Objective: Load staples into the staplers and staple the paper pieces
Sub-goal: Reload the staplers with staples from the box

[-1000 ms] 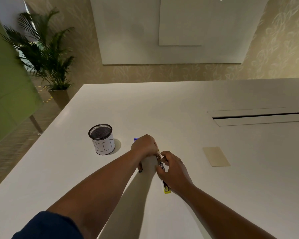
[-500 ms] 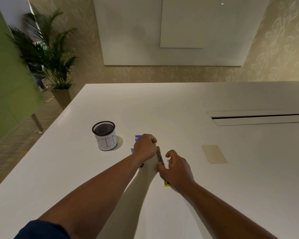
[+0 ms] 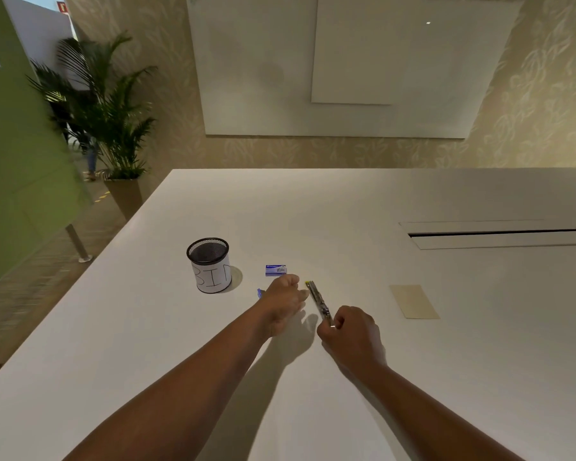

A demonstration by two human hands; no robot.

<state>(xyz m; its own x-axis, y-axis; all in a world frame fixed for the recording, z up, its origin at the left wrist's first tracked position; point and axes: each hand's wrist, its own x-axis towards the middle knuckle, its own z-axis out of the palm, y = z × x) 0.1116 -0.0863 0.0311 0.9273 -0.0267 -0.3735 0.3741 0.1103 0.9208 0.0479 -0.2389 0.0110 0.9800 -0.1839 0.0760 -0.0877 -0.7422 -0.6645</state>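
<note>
A slim metal stapler (image 3: pixel 318 302) with a yellow tip lies on the white table (image 3: pixel 446 361), pointing away from me. My right hand (image 3: pixel 350 332) grips its near end with curled fingers. My left hand (image 3: pixel 285 299) sits just left of the stapler with its fingers curled and its thumb beside the metal bar; whatever it holds is hidden. A small blue staple box (image 3: pixel 275 270) lies just beyond my left hand. A blue piece (image 3: pixel 259 292) peeks out at that hand's left side. A beige paper piece (image 3: pixel 414 301) lies flat to the right.
A black mesh cup labelled BIN (image 3: pixel 210 265) stands left of the staple box. A long cable slot (image 3: pixel 492 232) is set into the table at the far right. A potted plant (image 3: pixel 107 128) stands on the floor beyond the table's left corner.
My right hand slid toward me along the stapler, uncovering more of its metal bar. My left hand drew back a little, so the blue box now shows in full.
</note>
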